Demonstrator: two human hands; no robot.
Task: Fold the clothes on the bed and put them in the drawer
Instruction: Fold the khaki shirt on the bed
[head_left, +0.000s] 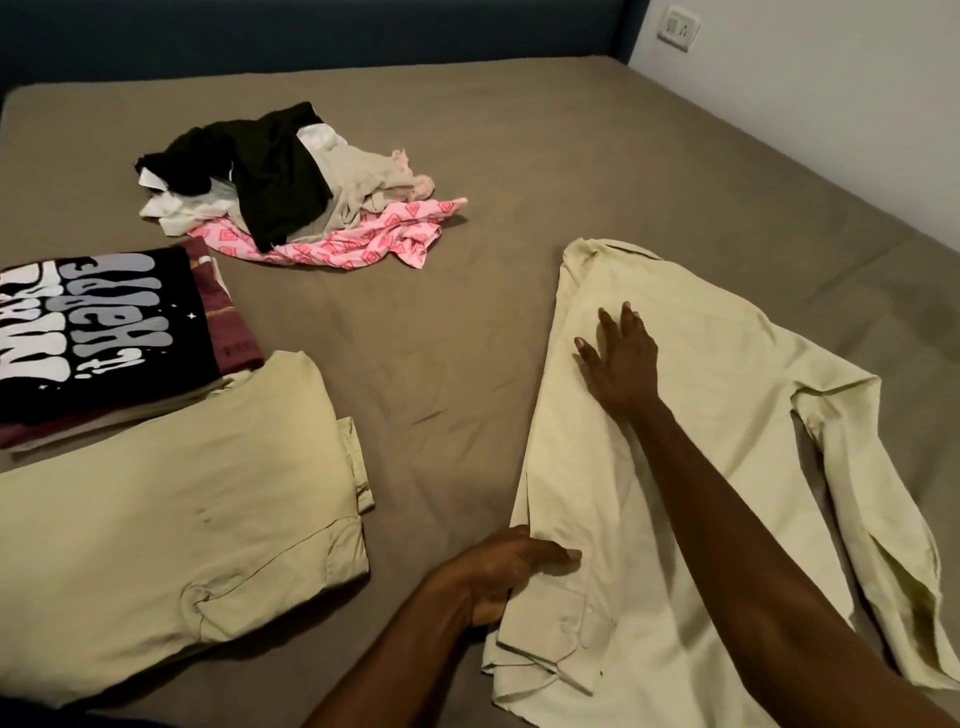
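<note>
here the right hand (621, 358) is lying flat, pinning the shirt (691, 415), while the left hand (506, 571) is gripping its edge, likely for squaring the fold.

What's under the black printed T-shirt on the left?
Under the black printed T-shirt, a maroon garment and pale folded layers show at the edges; how many lie beneath is hidden.

A wide strip of bare bed (447, 395) runs between the folded stack (156, 493) on the left and the shirt (701, 467). Beyond this strip, the pile (291, 187) blocks the way.
</note>
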